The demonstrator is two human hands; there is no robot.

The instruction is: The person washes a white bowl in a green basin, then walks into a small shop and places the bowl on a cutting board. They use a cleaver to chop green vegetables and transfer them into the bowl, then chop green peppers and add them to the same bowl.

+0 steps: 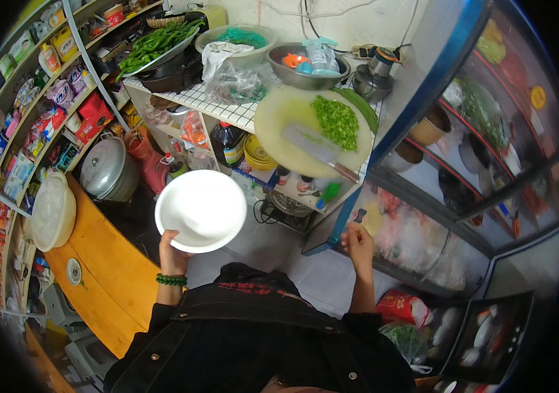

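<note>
My left hand (174, 255), with a green bead bracelet at its wrist, grips the near rim of a white bowl (201, 211); the bowl's inside looks bare. My right hand (359, 243) is raised at the right with its fingers curled, beside the refrigerator's lower edge; I see nothing held in it. Beyond both hands a round cutting board (279, 108) rests on the counter. Chopped green vegetable (336, 123) is heaped on the board, and a cleaver (311, 142) lies flat on it, handle toward the right. Long green peppers or pods (358, 105) lie behind the board.
A steel basin (279, 64), a plastic bag (237, 86) and a tray of green peppers (161, 46) stand on the tiled counter (233, 114). At right is a glass-door refrigerator (343, 216). To the left are a wooden table (107, 280), a lidded pot (107, 164) and stocked shelves (48, 81).
</note>
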